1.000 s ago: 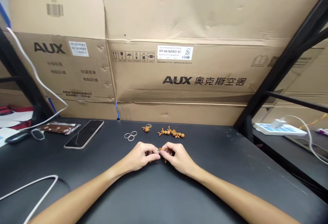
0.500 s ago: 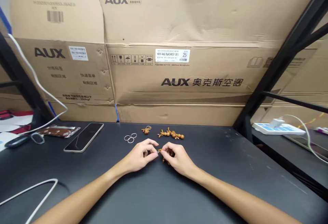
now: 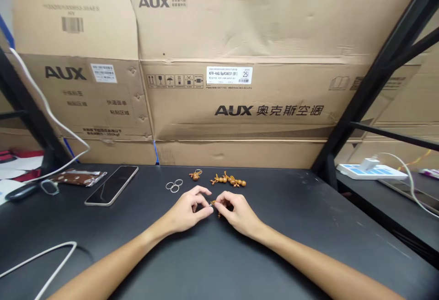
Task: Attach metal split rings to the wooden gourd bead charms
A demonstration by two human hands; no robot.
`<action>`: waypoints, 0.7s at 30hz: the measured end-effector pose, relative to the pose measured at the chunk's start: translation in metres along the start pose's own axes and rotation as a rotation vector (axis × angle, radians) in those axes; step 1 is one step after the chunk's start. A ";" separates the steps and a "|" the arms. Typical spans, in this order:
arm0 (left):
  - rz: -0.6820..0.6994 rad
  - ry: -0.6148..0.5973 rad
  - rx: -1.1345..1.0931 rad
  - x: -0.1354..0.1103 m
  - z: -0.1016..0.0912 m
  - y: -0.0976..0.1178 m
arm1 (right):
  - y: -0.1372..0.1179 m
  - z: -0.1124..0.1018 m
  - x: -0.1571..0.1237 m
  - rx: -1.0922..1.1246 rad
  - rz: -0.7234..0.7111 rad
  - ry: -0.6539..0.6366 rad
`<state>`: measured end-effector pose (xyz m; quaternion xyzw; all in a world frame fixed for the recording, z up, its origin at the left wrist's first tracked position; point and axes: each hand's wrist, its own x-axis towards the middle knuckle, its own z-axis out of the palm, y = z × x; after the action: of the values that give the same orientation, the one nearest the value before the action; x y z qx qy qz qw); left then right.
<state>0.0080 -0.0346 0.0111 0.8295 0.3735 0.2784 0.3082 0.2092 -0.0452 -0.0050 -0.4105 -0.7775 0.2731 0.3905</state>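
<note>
My left hand and my right hand meet at the middle of the black table, fingertips pinched together. Between them sits a small brown gourd charm with a glint of metal ring at the left fingertips. The right hand pinches the charm; the left pinches the ring against it. Just beyond the hands lie three loose metal rings, a single gourd charm with a ring and a small heap of brown gourd charms.
A phone lies face up at the left, beside a brown packet and a white cable. Large AUX cardboard boxes wall the back. A black frame post rises at right, a power strip beyond it.
The hands stay pinched on the charm and ring with only small finger shifts. The view has tilted slightly upward.
</note>
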 end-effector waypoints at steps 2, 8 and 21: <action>-0.010 0.011 0.009 0.000 0.001 0.000 | -0.002 0.000 -0.001 -0.039 -0.057 -0.019; 0.014 0.009 0.008 0.002 0.000 0.000 | -0.003 0.000 0.000 -0.146 -0.050 0.010; 0.014 -0.017 -0.037 0.000 -0.003 0.002 | -0.004 -0.001 -0.001 -0.168 -0.077 -0.003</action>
<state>0.0070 -0.0343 0.0147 0.8286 0.3598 0.2803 0.3246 0.2091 -0.0485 -0.0016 -0.4110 -0.8134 0.1925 0.3638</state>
